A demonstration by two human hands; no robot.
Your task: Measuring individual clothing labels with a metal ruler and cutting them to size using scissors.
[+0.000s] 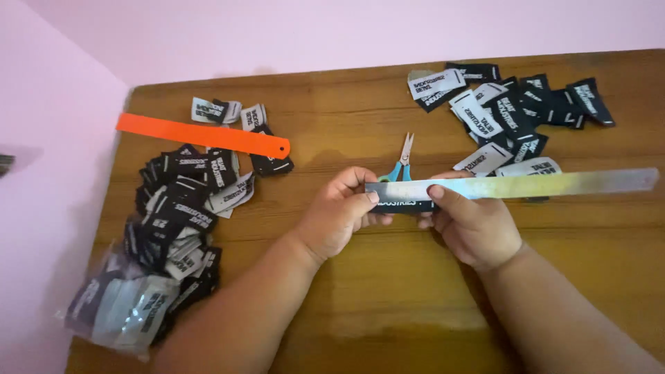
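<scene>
Two hands (339, 215) (471, 225), two rulers: one metal (526, 184), one orange (204, 135). One pair of scissors (402, 163). Two label heaps (183, 201) (509, 114), too many to count.

Over a wooden table (388, 305), the left hand (336, 215) and right hand (474, 225) pinch 1 black label (405, 203) against a long metal ruler (512, 185), which lies across the label's top and reaches away past the right hand. Just behind the ruler lie small scissors (402, 163) with blue handles, blades pointing away. Farther behind the ruler, toward its far end, sits a heap of black and white labels (509, 114). Well to the ruler's other side lie an orange ruler (201, 135), a bigger label heap (183, 204) and a clear plastic bag (121, 312).
</scene>
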